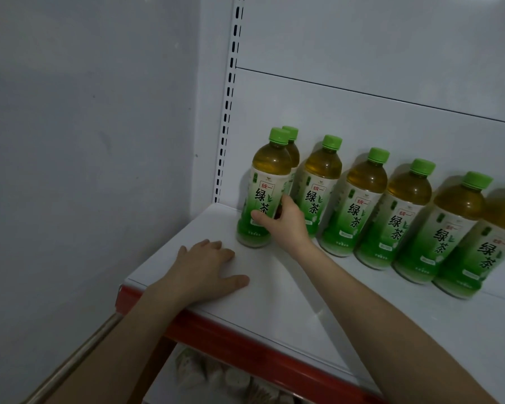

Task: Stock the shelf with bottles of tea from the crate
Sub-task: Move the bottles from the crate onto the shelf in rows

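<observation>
The left hand (207, 269) rests open on the shelf (303, 310), holding nothing; the right hand (287, 225) wraps its fingers (289, 204) round the front-left green tea bottle (267, 185) at its lower label, upright on the shelf; full, probably heavyish, stiff and slick, best gripped mid-body.

Big words: 绿茶, on every bottle (359, 211) at the back edge of the shelf (274, 287).
Small words: 统一, in a red box above.
Tiny print: too small to read.

7 tea bottles (359, 211), 1 shelf (274, 301)
</observation>
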Tool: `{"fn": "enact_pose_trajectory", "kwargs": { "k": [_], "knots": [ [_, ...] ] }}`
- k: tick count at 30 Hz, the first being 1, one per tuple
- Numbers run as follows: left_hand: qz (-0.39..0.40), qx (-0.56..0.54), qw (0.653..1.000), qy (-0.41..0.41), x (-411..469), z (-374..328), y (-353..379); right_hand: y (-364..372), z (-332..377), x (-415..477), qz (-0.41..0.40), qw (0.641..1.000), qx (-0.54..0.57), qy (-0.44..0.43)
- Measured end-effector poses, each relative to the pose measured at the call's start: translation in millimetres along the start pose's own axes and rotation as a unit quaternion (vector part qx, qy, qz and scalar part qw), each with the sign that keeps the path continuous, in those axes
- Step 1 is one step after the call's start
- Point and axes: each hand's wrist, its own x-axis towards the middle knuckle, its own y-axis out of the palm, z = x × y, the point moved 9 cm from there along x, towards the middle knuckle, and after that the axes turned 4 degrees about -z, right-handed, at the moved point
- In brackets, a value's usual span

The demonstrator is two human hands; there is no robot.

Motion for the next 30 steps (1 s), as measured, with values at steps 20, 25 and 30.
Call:
{"fn": "enact_pose_trajectory", "kwargs": {
  "k": [20,25,30],
  "knots": [
    [-0.235,0.038,0.971,0.018,-61,-28,-57,-25,26,-43,0.144,0.944,-0.275,-0.107],
    [-0.242,0.049,0.967,-0.057,-121,-28,-55,-8,59,-71,0.187,0.918,-0.286,-0.202],
    [-0.253,0.074,0.951,-0.162,-209,-22,-43,37,90,-135,0.261,0.884,-0.233,-0.311]
  ]
}}
